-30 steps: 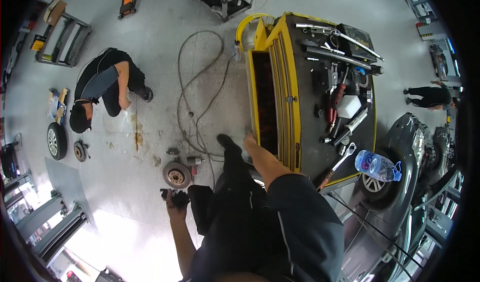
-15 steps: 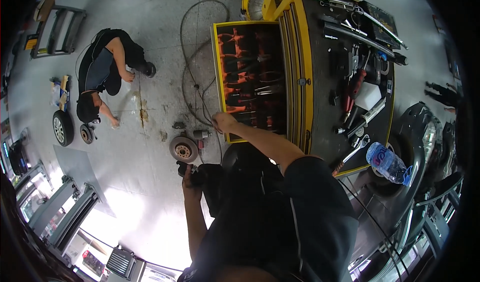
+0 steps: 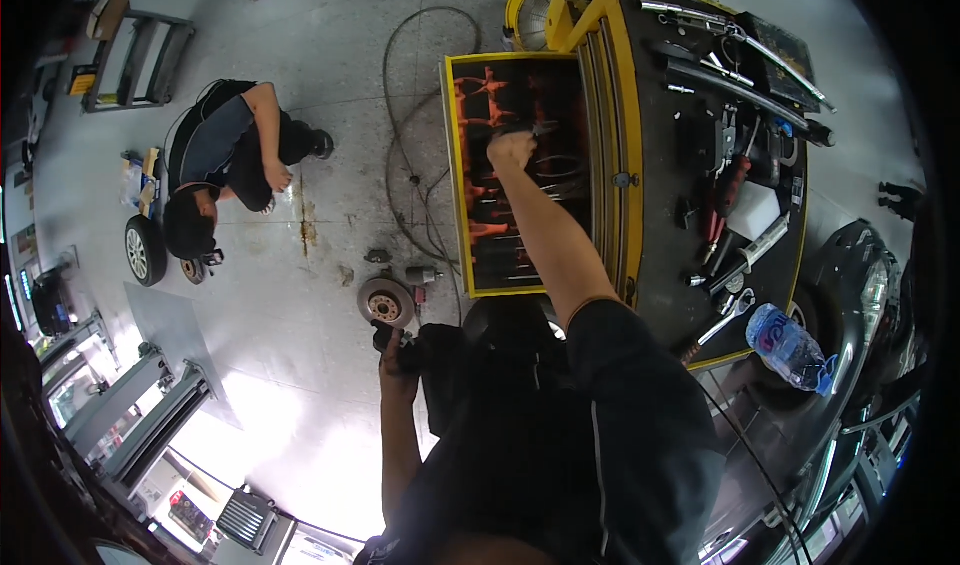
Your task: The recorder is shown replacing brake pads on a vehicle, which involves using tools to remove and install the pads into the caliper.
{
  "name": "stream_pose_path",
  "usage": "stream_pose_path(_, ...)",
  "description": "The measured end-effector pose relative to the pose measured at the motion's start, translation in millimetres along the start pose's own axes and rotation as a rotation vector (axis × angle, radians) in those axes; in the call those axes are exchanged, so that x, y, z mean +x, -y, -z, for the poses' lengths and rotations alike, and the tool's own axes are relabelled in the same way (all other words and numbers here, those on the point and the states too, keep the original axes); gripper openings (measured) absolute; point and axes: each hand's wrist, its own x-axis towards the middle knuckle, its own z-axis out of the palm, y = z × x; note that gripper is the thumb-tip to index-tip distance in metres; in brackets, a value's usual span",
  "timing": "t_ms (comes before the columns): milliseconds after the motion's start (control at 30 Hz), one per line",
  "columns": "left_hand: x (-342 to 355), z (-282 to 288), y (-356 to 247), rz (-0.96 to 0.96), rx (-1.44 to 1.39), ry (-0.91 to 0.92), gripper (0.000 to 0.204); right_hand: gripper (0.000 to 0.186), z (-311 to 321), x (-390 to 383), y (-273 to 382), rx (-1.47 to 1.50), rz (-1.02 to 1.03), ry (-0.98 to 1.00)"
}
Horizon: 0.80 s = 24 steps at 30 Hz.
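Observation:
My right hand (image 3: 512,150) reaches into an open yellow-framed tool drawer (image 3: 452,180). Its fingers are closed on pliers (image 3: 543,127), whose jaws point right past the knuckles; the handles are mostly hidden under the hand. More pliers and other hand tools lie in rows in orange-red holders around it. Down by my dark trouser leg, my left hand (image 3: 397,360) is closed on a dark, chunky part (image 3: 381,336) whose kind I cannot make out. Just beyond it a brake disc (image 3: 387,303) lies on the floor, beside a power tool (image 3: 421,275).
The cabinet top (image 3: 665,210) carries wrenches, a ratchet and a water bottle (image 3: 790,348). A hose (image 3: 390,115) loops over the floor. At left a co-worker (image 3: 225,150) crouches near a wheel (image 3: 145,250). A yellow fan (image 3: 535,15) stands behind the drawer; a dark car (image 3: 850,295) is at right.
My right hand has moved from the drawer's near left corner up and inward, onto the pliers. My left hand still holds the dark part. The co-worker's arm has drawn in.

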Motion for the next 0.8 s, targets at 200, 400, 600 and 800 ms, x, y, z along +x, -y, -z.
stream_pose_path(200, -13, 8, -7, -0.071, 0.141, -0.114, 0.04, 0.059, 7, 51, 81, 0.101, -0.082, 0.03)
stream_pose_path(400, -13, 22, -6, -0.059, 0.227, -0.195, 0.043, 0.062, -14, 29, 26, -0.383, 0.2, 0.299)
stream_pose_path(600, -23, 8, -12, -0.127, 0.237, -0.105, 0.051, 0.051, -6, 29, 15, -0.334, -0.117, 0.441)
stream_pose_path(800, -25, -14, -31, -0.159, 0.223, -0.034, 0.063, 0.037, -17, 35, -8, -0.026, 0.157, 0.414)
